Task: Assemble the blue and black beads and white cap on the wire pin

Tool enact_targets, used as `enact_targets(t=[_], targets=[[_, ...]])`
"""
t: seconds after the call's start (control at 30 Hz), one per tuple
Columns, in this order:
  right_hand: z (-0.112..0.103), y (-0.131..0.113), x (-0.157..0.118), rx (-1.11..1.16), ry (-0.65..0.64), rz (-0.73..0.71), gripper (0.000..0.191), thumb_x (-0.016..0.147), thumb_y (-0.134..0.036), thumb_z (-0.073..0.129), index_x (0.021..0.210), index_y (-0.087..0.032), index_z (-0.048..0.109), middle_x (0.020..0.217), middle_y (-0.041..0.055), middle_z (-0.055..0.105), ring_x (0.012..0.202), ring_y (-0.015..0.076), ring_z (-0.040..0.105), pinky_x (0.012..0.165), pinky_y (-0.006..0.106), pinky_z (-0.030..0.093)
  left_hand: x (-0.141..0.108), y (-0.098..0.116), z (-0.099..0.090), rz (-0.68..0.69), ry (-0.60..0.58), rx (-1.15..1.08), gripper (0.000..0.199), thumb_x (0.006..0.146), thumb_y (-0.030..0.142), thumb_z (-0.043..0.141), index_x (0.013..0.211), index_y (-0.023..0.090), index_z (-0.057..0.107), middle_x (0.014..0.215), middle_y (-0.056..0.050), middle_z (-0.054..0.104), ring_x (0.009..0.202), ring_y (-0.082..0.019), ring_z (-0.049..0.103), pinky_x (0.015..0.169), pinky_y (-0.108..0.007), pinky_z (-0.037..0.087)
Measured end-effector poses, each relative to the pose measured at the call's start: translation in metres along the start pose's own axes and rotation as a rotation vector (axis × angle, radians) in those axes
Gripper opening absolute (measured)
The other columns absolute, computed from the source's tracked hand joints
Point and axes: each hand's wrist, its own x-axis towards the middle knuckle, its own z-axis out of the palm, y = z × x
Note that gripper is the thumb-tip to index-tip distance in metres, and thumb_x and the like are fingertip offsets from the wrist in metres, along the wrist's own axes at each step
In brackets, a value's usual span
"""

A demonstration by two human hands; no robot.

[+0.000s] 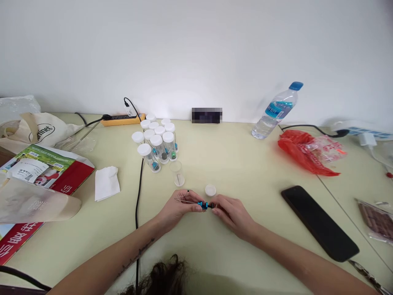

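Note:
My left hand (181, 207) pinches a small blue-and-black part (202, 205) with thin wire loops (184, 200) trailing back over the palm. From the other side, the fingertips of my right hand (231, 213) close on the part's dark end; its exact kind is too small to make out. Just beyond my hands lies a white round cap (210, 190). An uncapped clear tube (177, 174) stands to its left, with a thin dark piece visible at its bottom. Behind that is a cluster of several white-capped clear tubes (156, 143), some holding small blue or green pieces.
A black phone (319, 223), red plastic bag (303, 153) and water bottle (274, 112) occupy the right. To the left lie a folded tissue (107, 183), a plastic cup (39, 200) and a printed bag (66, 174). A black cable (139, 196) crosses the table.

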Motion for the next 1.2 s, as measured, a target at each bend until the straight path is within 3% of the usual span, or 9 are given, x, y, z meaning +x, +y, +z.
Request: enact_targets(t=[0.3,0.53,0.73,0.93,1.1,1.2], targets=[[0.0036,0.0011,-0.0017,0.033,0.092,-0.058,0.016,0.093,-0.02,0.045,0.109,-0.023,0.049,0.094,0.0047,0.06,0.067,0.0111,0.051,0.058,0.021,0.04,0.0006,-0.0004,-0.0014,0.006,-0.002,0.004,0.017,0.063,0.014,0.076,0.079,0.013,0.07,0.075,-0.004,0.07,0.072,-0.014,0.062,0.073,-0.025,0.045],[0.0013,0.0009,0.0004,-0.012,0.03,-0.034,0.014,0.095,-0.028,0.042,0.093,-0.019,0.052,0.071,0.0012,0.055,0.061,0.0126,0.047,0.057,0.023,0.037,0.0003,-0.0004,-0.0005,0.005,-0.014,-0.004,0.017,0.062,0.015,0.077,0.077,0.013,0.07,0.074,-0.003,0.07,0.071,-0.014,0.062,0.073,-0.025,0.046],[0.0031,-0.0001,-0.0001,0.042,0.072,-0.042,0.015,0.094,-0.023,0.044,0.108,-0.021,0.049,0.093,0.0056,0.06,0.068,0.0117,0.051,0.059,0.022,0.04,0.0007,0.0005,0.0,0.024,0.002,0.013,0.017,0.062,0.015,0.077,0.077,0.013,0.07,0.075,-0.003,0.07,0.071,-0.013,0.061,0.072,-0.024,0.045],[0.0043,0.0023,-0.0009,0.002,0.036,-0.012,0.011,0.094,-0.028,0.044,0.098,-0.02,0.052,0.076,0.002,0.057,0.061,0.0118,0.048,0.057,0.022,0.039,0.0007,0.0004,0.0001,0.008,-0.011,0.002,0.018,0.062,0.015,0.077,0.079,0.013,0.07,0.075,-0.004,0.07,0.072,-0.014,0.062,0.075,-0.026,0.046],[0.0046,0.0013,-0.0009,0.017,0.064,-0.024,0.015,0.094,-0.026,0.044,0.108,-0.021,0.049,0.093,0.0053,0.059,0.063,0.0104,0.05,0.057,0.021,0.039,0.0007,0.0008,0.0001,0.026,-0.009,0.006,0.018,0.063,0.016,0.077,0.079,0.013,0.07,0.077,-0.004,0.07,0.073,-0.014,0.062,0.076,-0.027,0.046],[0.0034,0.0006,-0.0004,-0.004,0.027,0.001,0.013,0.095,-0.03,0.042,0.095,-0.02,0.051,0.078,0.002,0.056,0.059,0.0111,0.047,0.055,0.022,0.037,0.0003,0.0,0.0001,0.019,-0.015,0.0,0.018,0.062,0.016,0.077,0.078,0.013,0.07,0.075,-0.004,0.07,0.072,-0.015,0.063,0.076,-0.027,0.046]])
